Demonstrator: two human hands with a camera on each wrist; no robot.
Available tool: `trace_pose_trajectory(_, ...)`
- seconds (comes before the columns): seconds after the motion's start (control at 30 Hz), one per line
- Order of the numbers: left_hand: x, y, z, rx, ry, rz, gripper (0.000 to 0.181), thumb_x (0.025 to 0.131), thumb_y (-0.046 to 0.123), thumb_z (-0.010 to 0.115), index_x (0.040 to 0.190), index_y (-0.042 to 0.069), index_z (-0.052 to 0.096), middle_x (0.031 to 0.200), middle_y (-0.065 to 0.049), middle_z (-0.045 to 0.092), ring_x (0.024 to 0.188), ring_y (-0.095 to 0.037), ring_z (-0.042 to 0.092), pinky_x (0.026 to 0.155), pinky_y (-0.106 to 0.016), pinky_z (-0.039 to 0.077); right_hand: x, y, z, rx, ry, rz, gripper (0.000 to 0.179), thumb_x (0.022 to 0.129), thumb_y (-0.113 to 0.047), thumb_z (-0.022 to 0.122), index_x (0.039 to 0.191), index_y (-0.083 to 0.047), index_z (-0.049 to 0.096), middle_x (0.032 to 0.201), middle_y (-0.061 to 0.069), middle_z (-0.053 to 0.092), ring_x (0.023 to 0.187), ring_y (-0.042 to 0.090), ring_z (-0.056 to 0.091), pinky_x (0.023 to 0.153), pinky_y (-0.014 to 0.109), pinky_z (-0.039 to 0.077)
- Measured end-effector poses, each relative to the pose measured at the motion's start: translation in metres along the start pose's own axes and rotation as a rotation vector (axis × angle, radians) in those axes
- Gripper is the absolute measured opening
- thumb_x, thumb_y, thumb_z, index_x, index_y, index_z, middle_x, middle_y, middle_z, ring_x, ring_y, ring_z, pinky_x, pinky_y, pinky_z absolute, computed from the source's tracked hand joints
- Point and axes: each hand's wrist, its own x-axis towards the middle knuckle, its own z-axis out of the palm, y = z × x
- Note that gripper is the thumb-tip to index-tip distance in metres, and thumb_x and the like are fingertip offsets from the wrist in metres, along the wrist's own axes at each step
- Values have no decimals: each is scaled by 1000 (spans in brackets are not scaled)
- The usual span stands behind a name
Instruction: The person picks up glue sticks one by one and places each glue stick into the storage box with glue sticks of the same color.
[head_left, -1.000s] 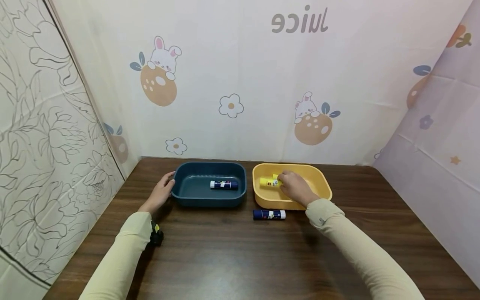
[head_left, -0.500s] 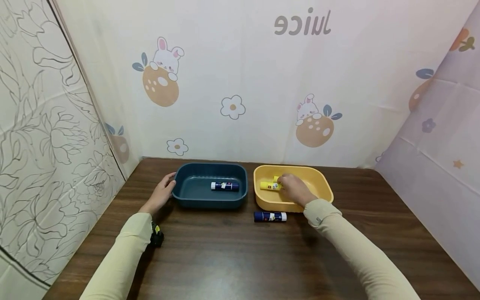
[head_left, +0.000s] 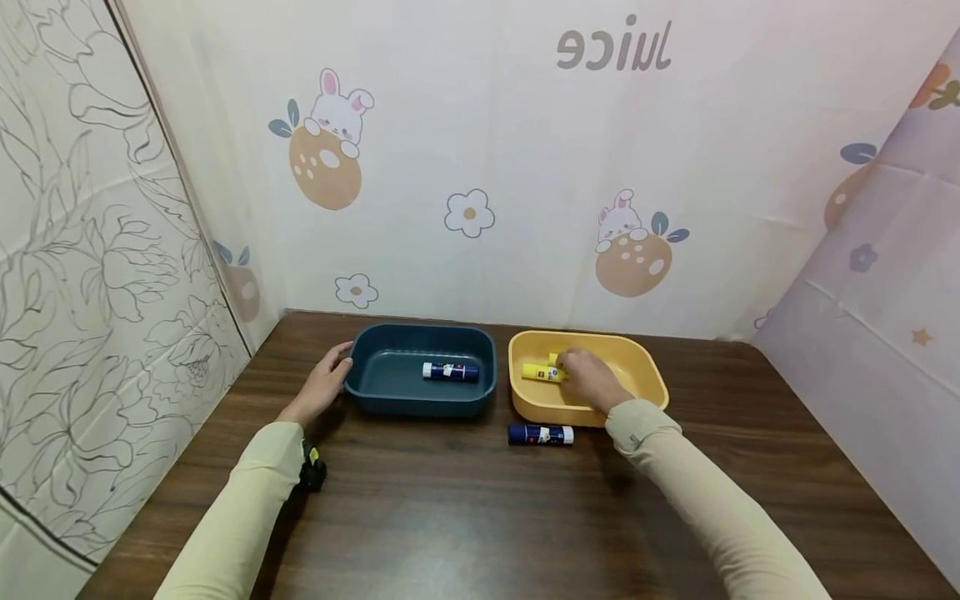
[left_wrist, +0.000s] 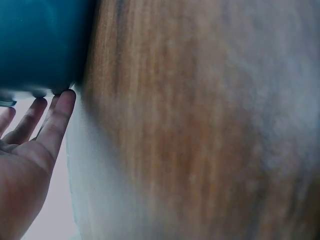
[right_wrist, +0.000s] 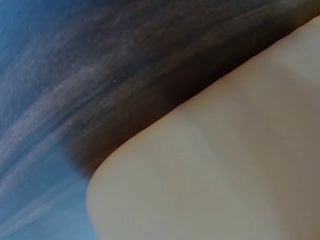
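Your left hand (head_left: 319,388) touches the blue bin (head_left: 420,407) with straight fingers, 1 navy stick (head_left: 451,372) lies in that bin, a 2nd navy stick (head_left: 540,434) fronts the yellow bin (head_left: 553,412), and inside, at 2 yellow sticks (head_left: 540,372), your right hand (head_left: 592,379) may or may not grip; I cannot tell.

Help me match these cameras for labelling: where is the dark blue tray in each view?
Head: dark blue tray slightly left of centre, below mid-height.
Left wrist: top-left corner, cut off by the frame.
Right wrist: not visible.
Shared landmark: the brown wooden table, seen in all three.
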Motion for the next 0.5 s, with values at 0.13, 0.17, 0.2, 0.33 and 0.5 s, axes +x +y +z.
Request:
trace_pose_trajectory(0.13, 0, 0, 0, 7, 0, -9, 51, 106, 27, 29, 151, 6, 20, 140, -27, 36, 120, -39, 41, 92, -51, 40, 0, 1, -2, 4, -18, 22, 30, 72, 3, 75, 101, 6, 66, 93, 17, 63, 82, 31, 61, 73, 43, 51)
trace_pose_trajectory(0.17, 1, 1, 0, 8, 0, -10, 51, 106, 27, 29, 151, 6, 20, 140, -27, 36, 120, -39, 41, 91, -51, 41, 0, 1, -2, 6, -21, 28, 31, 72, 2, 75, 102, 6, 66, 95, 18, 64, 84, 31, 61, 74, 43, 51)
trace_pose_trajectory(0.2, 1, 1, 1, 8, 1, -10, 51, 106, 27, 30, 151, 6, 20, 139, -27, 36, 119, -39, 41, 91, -51, 41, -1, 2, -3, 5, -23, 31, 32, 72, 1, 75, 103, 6, 65, 96, 18, 64, 85, 32, 62, 74, 43, 51)
trace_pose_trajectory(0.33, 0, 1, 2, 2, 6, -7, 50, 106, 26, 30, 151, 6, 21, 138, -27, 37, 117, -39, 42, 90, -49, 41, -5, 3, -10, 8, -8, 19, 34, 74, -2, 75, 105, 5, 64, 100, 18, 64, 88, 33, 62, 76, 44, 51)
trace_pose_trajectory(0.5, 0, 2, 2, -5, 4, -7, 50, 106, 24, 30, 151, 5, 20, 140, -29, 36, 119, -41, 41, 92, -52, 40, -12, -1, -24, -5, 52, -42, 33, 75, -2, 76, 104, 6, 64, 99, 18, 64, 86, 32, 62, 73, 44, 51)
